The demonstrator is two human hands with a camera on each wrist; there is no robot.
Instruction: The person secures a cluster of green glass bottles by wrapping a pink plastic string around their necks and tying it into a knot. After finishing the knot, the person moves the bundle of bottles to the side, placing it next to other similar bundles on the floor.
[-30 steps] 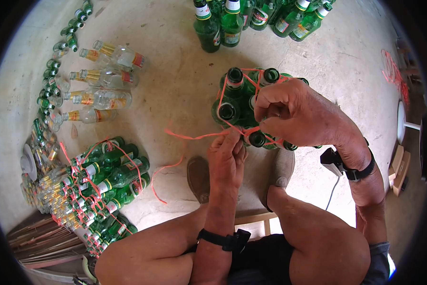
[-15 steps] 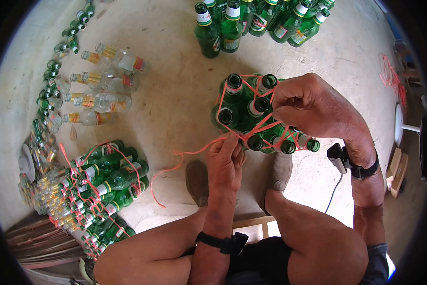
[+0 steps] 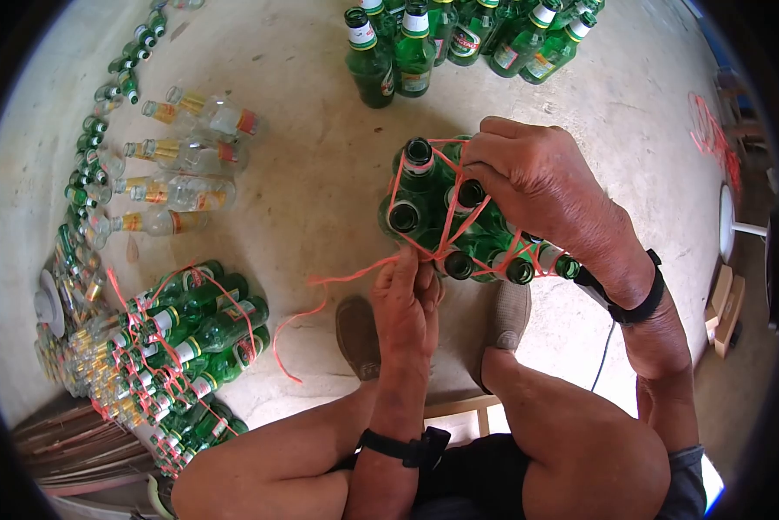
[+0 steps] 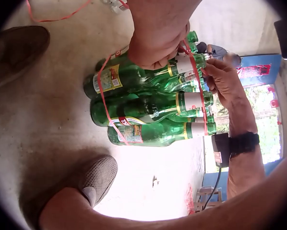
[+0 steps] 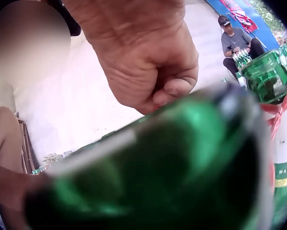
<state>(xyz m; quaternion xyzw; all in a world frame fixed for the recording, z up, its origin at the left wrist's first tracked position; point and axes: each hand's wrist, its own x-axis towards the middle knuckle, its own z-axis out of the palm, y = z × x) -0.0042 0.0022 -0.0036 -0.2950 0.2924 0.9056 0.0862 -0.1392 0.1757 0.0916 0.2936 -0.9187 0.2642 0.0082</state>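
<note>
A bundle of green glass beer bottles point(image 3: 402, 217) stands upright on the floor, its necks laced together with red plastic string point(image 3: 448, 217). At the bundle's near left edge my left hand point(image 3: 407, 303) pinches the string, and a loose tail trails off to the left. My right hand point(image 3: 528, 169) is over the far necks with curled fingers, pinching string that runs back across the bundle. A lower loop of red string point(image 4: 102, 91) circles the bottle bodies in the left wrist view. In the right wrist view, a blurred green bottle point(image 5: 158, 163) hides part of the right fingertips.
More green bottles point(image 3: 413, 56) stand beyond the bundle. Clear bottles point(image 3: 181, 186) lie at the left, above a string-tied stack of green bottles point(image 3: 224, 316). Red string point(image 3: 714, 139) is heaped at the right. Another person point(image 5: 239, 40) sits in the background with bottles.
My right hand has drawn away to the right, then moved back left and farther over the far necks, shifting the string across the top. The left hand stays at the near edge.
</note>
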